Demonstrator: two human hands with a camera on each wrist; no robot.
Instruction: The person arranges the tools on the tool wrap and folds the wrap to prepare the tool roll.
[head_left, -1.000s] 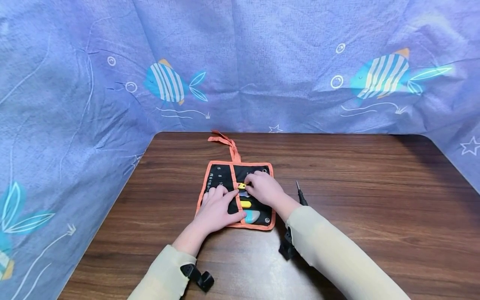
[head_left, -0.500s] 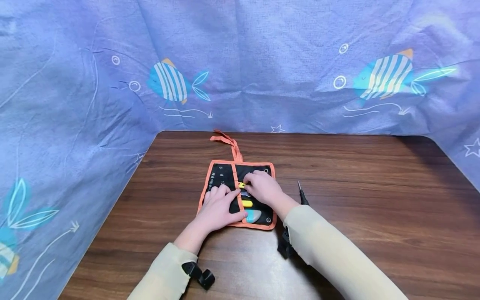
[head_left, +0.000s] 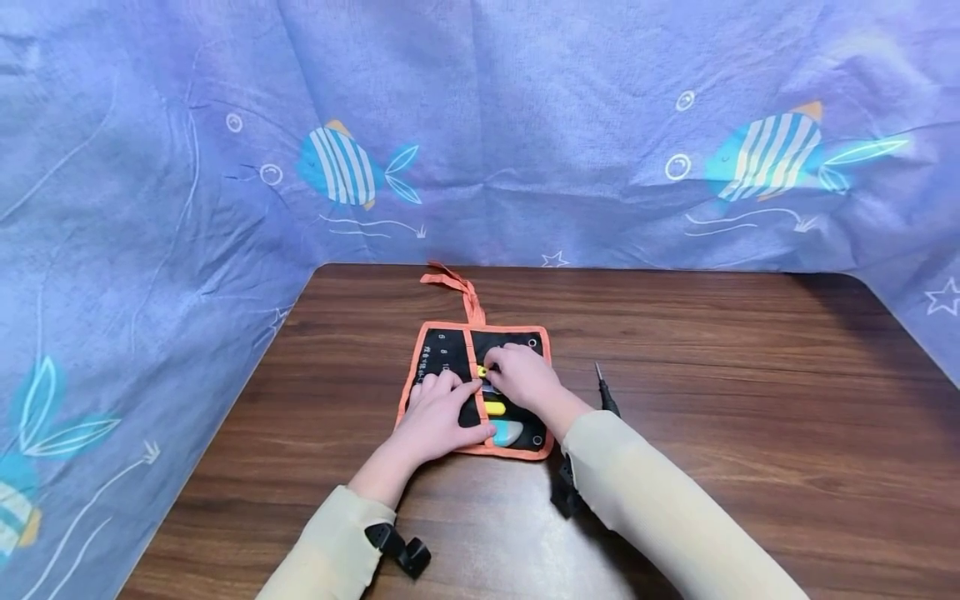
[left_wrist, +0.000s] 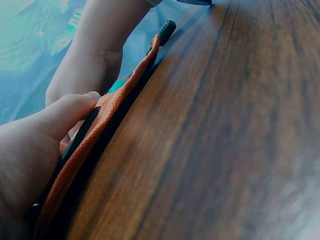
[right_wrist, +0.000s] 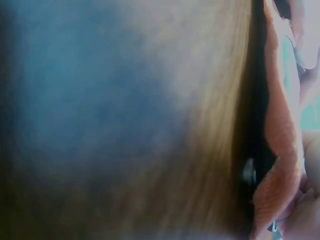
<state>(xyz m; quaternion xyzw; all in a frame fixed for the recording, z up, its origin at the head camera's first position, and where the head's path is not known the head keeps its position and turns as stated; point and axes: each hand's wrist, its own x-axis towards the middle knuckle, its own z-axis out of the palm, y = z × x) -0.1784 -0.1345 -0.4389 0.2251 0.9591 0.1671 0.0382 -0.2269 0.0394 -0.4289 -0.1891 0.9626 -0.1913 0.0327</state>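
A black tool roll (head_left: pixel 441 358) with orange trim lies spread on the table. My left hand (head_left: pixel 435 421) rests across its pockets with fingers extended, the thumb lying by a teal-and-grey tool (head_left: pixel 508 432). In the left wrist view the left thumb (left_wrist: pixel 75 110) presses on the roll's orange edge (left_wrist: pixel 107 107). My right hand (head_left: pixel 525 375) is bent over the roll, pinching the end of a small yellow tool (head_left: pixel 482 372) that sits in a pocket. Its fingers partly hide that tool. A yellow handle (head_left: pixel 494 408) sticks out of another pocket.
Right of the roll lies a slim black-handled tool (head_left: pixel 604 390) with a thin metal tip, partly behind the right sleeve. Orange ties (head_left: pixel 461 287) trail from the roll's far edge. A blue fish-print curtain (head_left: pixel 480 133) hangs behind the wooden table (head_left: pixel 712 358).
The right hand has shifted slightly left toward the pocket, and less of the yellow tool shows. The left hand stays in place on the roll.
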